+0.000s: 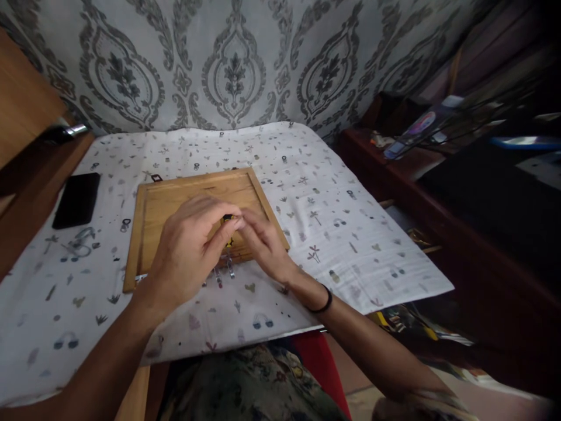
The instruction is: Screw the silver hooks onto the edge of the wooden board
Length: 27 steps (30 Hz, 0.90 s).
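My left hand is closed, its thumb and forefinger pinched near the middle of the view. Meeting its fingertips from the other side is my right hand, also closed, with a dark band on the wrist. What the fingers hold is mostly covered. A small yellow and black piece shows just below the pinch. Several small shiny metal pieces are visible under it, by the near edge of a wooden framed board. Both hands are above this board, which lies on a patterned white cloth.
A black phone and a clear coiled item lie on the cloth to the left. Dark red furniture at the right bears a purple bottle. Below the cloth's right edge are cluttered tools. A patterned wall stands behind.
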Each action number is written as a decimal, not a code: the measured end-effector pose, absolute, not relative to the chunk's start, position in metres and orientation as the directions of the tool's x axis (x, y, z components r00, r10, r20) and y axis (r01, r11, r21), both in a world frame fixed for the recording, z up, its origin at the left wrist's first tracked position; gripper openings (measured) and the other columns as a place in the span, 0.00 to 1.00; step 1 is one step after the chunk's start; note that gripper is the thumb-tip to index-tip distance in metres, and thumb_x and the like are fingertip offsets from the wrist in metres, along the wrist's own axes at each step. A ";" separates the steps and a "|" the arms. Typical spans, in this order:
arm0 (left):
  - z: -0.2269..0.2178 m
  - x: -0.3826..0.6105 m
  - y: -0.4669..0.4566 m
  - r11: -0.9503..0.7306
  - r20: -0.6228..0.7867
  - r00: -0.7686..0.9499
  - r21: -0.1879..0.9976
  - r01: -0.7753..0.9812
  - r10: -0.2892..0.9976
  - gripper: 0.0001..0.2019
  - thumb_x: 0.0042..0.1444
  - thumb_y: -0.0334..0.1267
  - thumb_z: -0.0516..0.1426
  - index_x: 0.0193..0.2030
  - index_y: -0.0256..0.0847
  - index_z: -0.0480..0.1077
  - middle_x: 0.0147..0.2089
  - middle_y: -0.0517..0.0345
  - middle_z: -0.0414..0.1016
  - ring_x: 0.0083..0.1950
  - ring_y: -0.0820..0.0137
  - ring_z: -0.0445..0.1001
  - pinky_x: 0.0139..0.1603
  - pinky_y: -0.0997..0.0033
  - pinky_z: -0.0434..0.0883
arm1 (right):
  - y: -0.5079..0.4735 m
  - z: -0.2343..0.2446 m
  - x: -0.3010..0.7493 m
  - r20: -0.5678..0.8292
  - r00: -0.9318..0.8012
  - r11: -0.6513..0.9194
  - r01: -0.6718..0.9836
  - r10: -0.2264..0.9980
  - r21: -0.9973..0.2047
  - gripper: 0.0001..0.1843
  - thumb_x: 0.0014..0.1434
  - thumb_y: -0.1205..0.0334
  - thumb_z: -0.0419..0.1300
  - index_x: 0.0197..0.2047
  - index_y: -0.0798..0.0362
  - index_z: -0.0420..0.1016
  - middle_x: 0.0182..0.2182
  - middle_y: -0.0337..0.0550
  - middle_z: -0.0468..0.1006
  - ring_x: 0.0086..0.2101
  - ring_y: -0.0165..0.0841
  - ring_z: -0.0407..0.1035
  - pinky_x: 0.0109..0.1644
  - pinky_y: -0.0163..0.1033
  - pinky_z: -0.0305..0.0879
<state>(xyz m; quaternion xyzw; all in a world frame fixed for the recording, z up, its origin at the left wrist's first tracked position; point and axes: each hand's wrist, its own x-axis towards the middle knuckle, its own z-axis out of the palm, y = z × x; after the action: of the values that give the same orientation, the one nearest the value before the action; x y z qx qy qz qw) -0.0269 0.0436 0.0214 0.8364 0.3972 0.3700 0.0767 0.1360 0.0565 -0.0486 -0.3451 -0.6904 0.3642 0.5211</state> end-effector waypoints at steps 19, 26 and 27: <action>0.018 -0.030 0.044 -0.693 0.602 0.391 0.422 0.585 0.696 0.05 0.67 0.32 0.59 0.41 0.39 0.77 0.40 0.56 0.83 0.43 0.64 0.80 0.46 0.66 0.73 | 0.043 -0.109 0.157 0.472 -0.497 0.685 0.515 0.729 -0.516 0.10 0.72 0.64 0.59 0.47 0.54 0.83 0.42 0.49 0.82 0.45 0.40 0.72 0.52 0.48 0.72; 0.018 -0.030 0.043 -0.697 0.602 0.394 0.428 0.576 0.695 0.05 0.67 0.33 0.59 0.41 0.40 0.78 0.39 0.56 0.83 0.43 0.63 0.80 0.46 0.64 0.73 | 0.043 -0.109 0.155 0.487 -0.493 0.693 0.508 0.721 -0.512 0.09 0.71 0.64 0.60 0.46 0.54 0.83 0.41 0.49 0.82 0.44 0.40 0.73 0.50 0.46 0.73; 0.018 -0.030 0.043 -0.697 0.602 0.394 0.427 0.576 0.694 0.05 0.67 0.33 0.59 0.41 0.40 0.78 0.39 0.56 0.83 0.43 0.63 0.80 0.46 0.64 0.73 | 0.043 -0.109 0.155 0.497 -0.490 0.698 0.502 0.716 -0.511 0.09 0.71 0.65 0.60 0.45 0.54 0.83 0.40 0.49 0.82 0.44 0.40 0.73 0.50 0.46 0.73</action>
<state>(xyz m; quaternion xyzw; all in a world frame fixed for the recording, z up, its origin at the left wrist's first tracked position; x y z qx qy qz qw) -0.0305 0.0433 0.0182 0.8315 0.3819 0.3965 0.0746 0.1553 0.0432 -0.1087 -0.3582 -0.8499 0.1506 0.3560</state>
